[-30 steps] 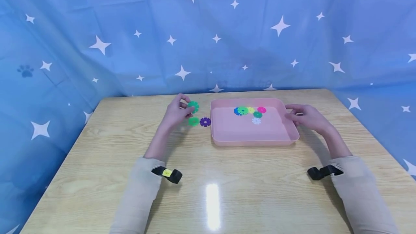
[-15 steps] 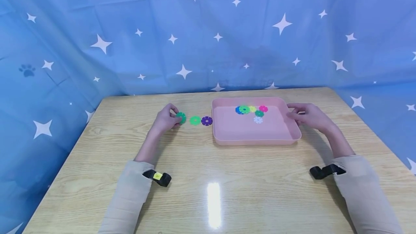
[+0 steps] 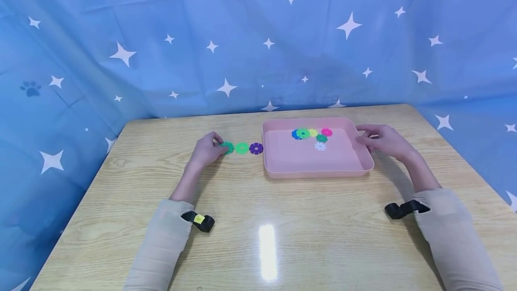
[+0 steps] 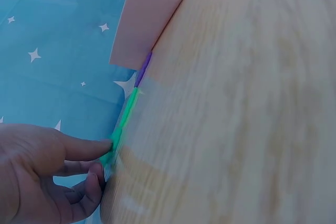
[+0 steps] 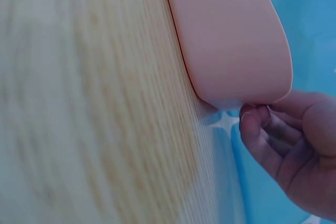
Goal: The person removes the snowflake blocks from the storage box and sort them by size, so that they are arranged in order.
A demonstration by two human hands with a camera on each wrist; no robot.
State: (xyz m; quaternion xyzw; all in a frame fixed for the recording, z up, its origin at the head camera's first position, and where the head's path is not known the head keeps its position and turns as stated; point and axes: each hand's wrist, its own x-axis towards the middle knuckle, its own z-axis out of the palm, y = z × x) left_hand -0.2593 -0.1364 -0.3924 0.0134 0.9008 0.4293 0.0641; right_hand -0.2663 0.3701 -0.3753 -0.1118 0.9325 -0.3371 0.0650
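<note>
My left hand pinches the edge of a darker green notched plastic disc low over the table. Right of it lie a light green disc and a purple disc, the three forming a row that reaches the pink tray's left side. In the left wrist view the thumb and fingertips meet at the green disc. At the other end, my right hand grips the right wall of the pink tray, thumb over the rim and fingers outside. The right wrist view shows the fingertips against the tray.
Inside the tray lie several more discs: a bright green one overlapping a blue one, plus yellow, pink, dark green and white ones. A wooden table carries everything. Behind it hangs a blue star-patterned curtain.
My left hand has brought the green disc left and down, then slightly right, to the left end of the row. My right hand stays at the tray.
</note>
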